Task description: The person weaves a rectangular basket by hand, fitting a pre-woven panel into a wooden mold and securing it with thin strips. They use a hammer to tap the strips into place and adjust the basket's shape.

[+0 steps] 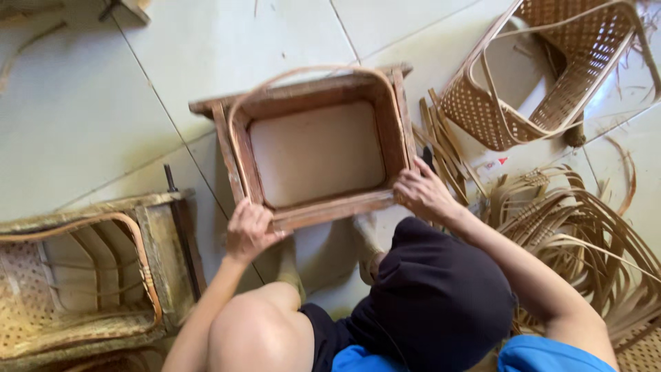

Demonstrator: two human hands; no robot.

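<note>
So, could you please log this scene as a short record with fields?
setting: tiled floor, seen from above
left hand: grips the near left corner of the wooden frame
right hand: grips the frame's near right corner
strip: bent as a loop inside the frame, along its walls
basket: woven, lying tipped, upper right
loose strips: piled at the right
second frame: at left, with woven work inside

Rect. wooden frame mould (323, 213), bent cane strip (241, 148) inside rim, flat on floor.
</note>
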